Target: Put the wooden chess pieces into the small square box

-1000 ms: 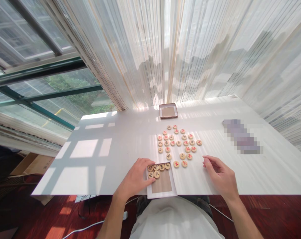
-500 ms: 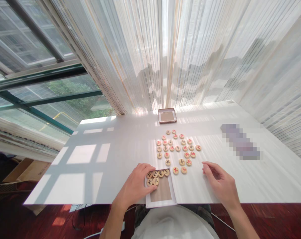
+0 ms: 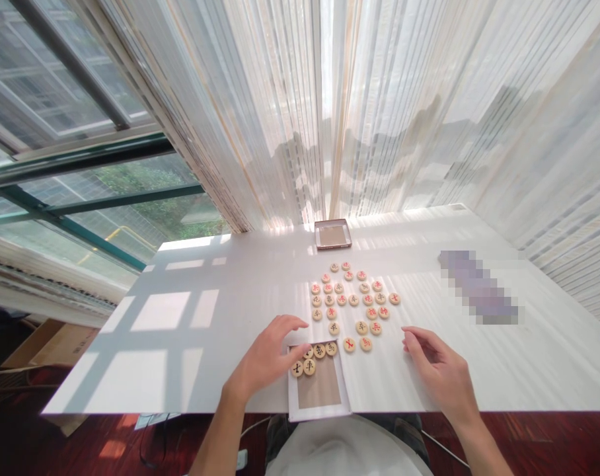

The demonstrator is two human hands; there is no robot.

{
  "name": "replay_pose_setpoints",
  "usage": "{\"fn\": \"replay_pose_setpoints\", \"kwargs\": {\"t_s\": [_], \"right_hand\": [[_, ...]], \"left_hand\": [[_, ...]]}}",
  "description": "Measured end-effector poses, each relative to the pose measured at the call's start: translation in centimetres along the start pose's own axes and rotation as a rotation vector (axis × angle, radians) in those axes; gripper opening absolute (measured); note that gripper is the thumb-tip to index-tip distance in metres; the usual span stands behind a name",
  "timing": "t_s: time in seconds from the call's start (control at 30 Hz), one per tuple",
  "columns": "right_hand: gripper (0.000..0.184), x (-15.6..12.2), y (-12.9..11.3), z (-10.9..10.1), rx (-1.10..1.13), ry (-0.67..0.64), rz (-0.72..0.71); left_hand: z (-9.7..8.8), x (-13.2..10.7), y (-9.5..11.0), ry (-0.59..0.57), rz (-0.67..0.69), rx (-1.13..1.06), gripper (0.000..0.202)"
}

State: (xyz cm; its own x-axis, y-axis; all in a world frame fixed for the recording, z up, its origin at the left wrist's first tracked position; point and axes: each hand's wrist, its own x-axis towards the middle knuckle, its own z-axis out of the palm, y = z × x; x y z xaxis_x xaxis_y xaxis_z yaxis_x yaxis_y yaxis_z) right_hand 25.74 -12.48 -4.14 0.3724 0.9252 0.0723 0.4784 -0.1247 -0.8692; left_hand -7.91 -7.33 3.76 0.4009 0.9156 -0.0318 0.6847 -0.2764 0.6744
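My left hand (image 3: pixel 265 360) lies with spread fingers over the left end of a white box tray (image 3: pixel 320 415). Its fingertips touch round wooden Chinese chess pieces (image 3: pixel 320 351) with black characters, which sit in a group on the tray's brown lining. One or more of these pieces are partly hidden under my fingers. My right hand (image 3: pixel 436 363) rests on the table, fingers loosely curved and holding nothing. It is nearest to a loose cluster of wooden pieces (image 3: pixel 352 301), mostly with red characters.
The white table (image 3: pixel 131 370) ends close in front of me. A small brown-lined tray (image 3: pixel 333 234) stands at the far edge. A pixelated object (image 3: pixel 478 287) lies at the right. Sheer curtains (image 3: pixel 379 119) and a window (image 3: pixel 82 178) rise behind.
My left hand has shifted over the tray's left pieces and its fingers have spread. The whole scene sits slightly lower in view. My right hand has barely moved.
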Motion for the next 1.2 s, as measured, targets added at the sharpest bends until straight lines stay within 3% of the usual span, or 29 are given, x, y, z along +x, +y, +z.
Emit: {"fn": "replay_pose_setpoints", "kwargs": {"t_s": [0.13, 0.4, 1.2], "right_hand": [[0.032, 0.0, -0.1, 0.0, 0.002, 0.0, -0.003], [0.029, 0.0, -0.2, 0.0, 0.02, -0.003, -0.003], [0.03, -0.1, -0.4, 0.1, 0.054, -0.008, -0.013]], "left_hand": [[-0.2, 3.2, -0.2, 0.083, 0.028, 0.024, 0.02], [0.7, 8.2, -0.6, 0.091, 0.137, 0.109, 0.019], [1.0, 10.3, 1.3, -0.006, 0.199, 0.3, 0.017]]}}
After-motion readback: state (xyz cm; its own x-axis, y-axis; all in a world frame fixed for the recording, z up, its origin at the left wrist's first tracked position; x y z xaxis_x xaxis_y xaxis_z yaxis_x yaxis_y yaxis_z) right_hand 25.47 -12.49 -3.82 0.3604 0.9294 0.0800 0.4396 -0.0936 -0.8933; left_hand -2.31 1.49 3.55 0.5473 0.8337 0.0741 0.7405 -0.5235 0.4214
